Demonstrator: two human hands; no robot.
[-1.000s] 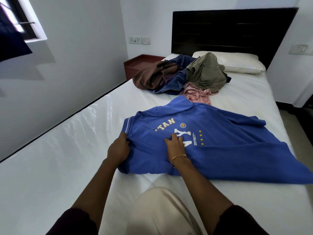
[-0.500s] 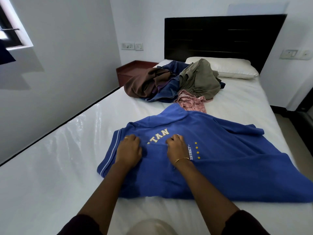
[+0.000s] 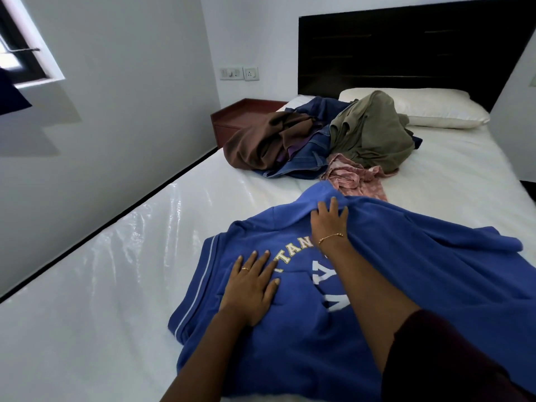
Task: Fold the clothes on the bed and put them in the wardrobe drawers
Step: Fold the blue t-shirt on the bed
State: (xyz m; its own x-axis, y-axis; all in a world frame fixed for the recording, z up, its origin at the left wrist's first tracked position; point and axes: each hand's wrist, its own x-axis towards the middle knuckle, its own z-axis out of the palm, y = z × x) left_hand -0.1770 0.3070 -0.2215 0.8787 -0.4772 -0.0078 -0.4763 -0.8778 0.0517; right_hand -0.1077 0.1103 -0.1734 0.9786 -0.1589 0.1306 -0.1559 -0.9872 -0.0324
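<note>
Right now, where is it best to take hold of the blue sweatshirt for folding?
Probably at its raised far edge, from the near side: it stands off the bed by the right hand, so fingers fit under. The left hand pins the blue sweatshirt.

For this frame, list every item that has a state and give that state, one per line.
blue sweatshirt: spread on the bed, not yet folded
left hand: flat, pressing the sweatshirt
right hand: fingers on a raised fold of the sweatshirt; grip unclear
clothes pile: heaped, unfolded, near the pillow
pink garment: crumpled beside the pile
pillow: lying flat at the headboard
</note>
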